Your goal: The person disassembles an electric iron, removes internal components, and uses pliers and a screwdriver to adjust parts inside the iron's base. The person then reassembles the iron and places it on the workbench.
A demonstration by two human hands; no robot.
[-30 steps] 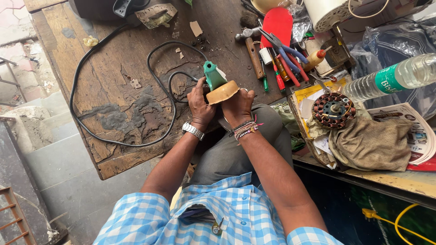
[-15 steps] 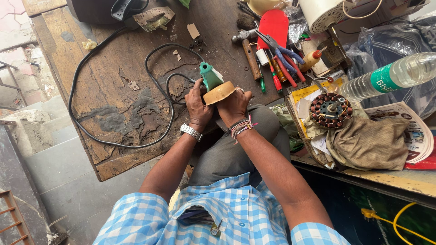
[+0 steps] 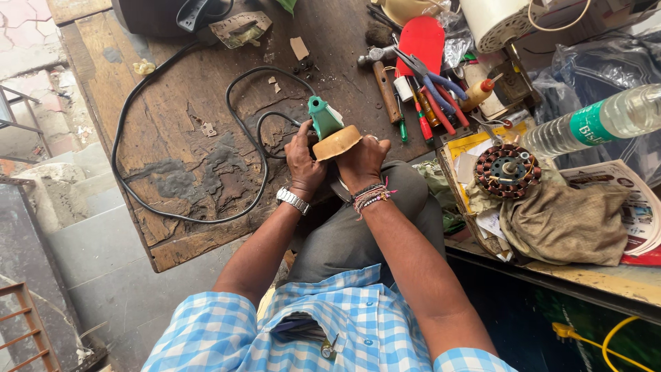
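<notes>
Hands, two (left hand (image 3: 303, 160), right hand (image 3: 361, 162)), grip one green tool (image 3: 327, 126)

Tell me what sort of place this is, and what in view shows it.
Probably a small electrical repair workshop. A wound motor stator lies on the cluttered bench, pliers and screwdrivers sit on the scarred wooden worktop, and both hands, left hand and right hand, hold a green corded tool.
</notes>
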